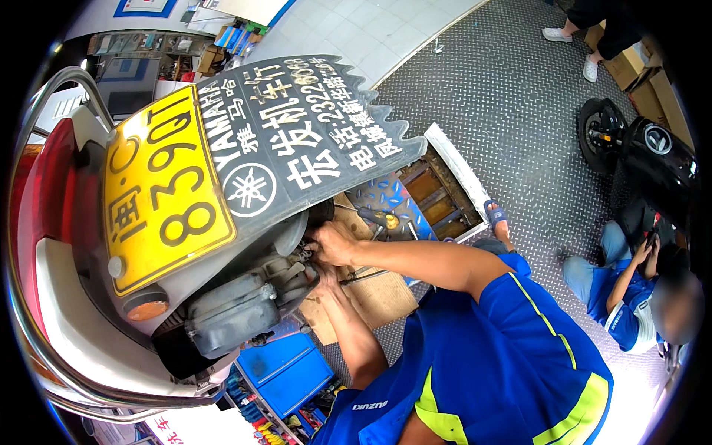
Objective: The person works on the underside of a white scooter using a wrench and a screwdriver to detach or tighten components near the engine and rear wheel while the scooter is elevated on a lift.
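Both my hands reach under the rear of a scooter (pixel 63 285), beside its grey, grimy engine (pixel 233 311). My right hand (pixel 334 243) is closed, its fingertips at a small metal part on the engine's side. I cannot make out what those fingers hold. Just below it, my left hand (pixel 324 282) reaches up to the same spot, its fingers mostly hidden by the right hand and the engine. A yellow number plate (pixel 170 185) and a wide black mudflap (pixel 278 133) hang over the engine. A yellow-handled tool (pixel 386 219) lies beyond my right wrist.
Cardboard (pixel 382 300) lies beneath my forearms. A blue tool cabinet (pixel 285 374) stands near my left arm. Beyond the mudflap is a framed floor recess (pixel 437 196). At the right, a co-worker (pixel 627 297) sits by a black motorcycle (pixel 656 152); another person's legs (pixel 604 37) stand farther off.
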The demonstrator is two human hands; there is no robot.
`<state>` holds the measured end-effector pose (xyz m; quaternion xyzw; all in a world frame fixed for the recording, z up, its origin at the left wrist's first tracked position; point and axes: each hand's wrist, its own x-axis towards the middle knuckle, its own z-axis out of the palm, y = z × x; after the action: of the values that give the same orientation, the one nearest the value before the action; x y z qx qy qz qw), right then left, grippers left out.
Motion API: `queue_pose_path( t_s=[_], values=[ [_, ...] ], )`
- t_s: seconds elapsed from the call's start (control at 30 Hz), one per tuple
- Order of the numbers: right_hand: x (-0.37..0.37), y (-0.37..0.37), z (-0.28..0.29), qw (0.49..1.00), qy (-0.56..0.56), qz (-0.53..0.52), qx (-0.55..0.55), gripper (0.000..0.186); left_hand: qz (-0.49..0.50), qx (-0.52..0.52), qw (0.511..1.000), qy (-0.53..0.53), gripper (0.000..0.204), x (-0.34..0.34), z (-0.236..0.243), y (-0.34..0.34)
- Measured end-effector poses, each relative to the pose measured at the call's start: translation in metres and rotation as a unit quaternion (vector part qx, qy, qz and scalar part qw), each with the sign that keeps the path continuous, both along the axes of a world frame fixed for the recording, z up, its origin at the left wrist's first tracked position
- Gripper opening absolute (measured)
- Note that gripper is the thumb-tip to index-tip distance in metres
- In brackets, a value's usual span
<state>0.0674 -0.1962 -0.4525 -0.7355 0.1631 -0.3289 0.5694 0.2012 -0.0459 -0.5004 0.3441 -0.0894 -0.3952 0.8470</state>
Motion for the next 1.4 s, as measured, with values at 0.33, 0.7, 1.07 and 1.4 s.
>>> queue_pose_path(
  t_s=[0.33,0.7,1.07,1.4],
  values=[
    [0.001,-0.002,0.002,0.998,0.06,0.018,-0.009,0.018,-0.01,-0.009,1.0,0.012,0.047,-0.003,-0.003,-0.011],
    [0.009,0.003,-0.007,0.999,0.029,-0.002,-0.035,0.017,-0.016,-0.01,1.0,0.02,0.047,-0.005,-0.006,-0.013],
    [-0.01,0.001,0.013,0.998,0.023,-0.04,-0.036,0.009,-0.027,-0.019,0.999,0.025,0.047,0.0,-0.011,-0.009],
    [-0.004,0.018,0.003,1.0,0.02,-0.02,0.011,0.02,-0.044,-0.044,0.997,0.041,0.047,0.001,-0.018,-0.016]
  ],
)
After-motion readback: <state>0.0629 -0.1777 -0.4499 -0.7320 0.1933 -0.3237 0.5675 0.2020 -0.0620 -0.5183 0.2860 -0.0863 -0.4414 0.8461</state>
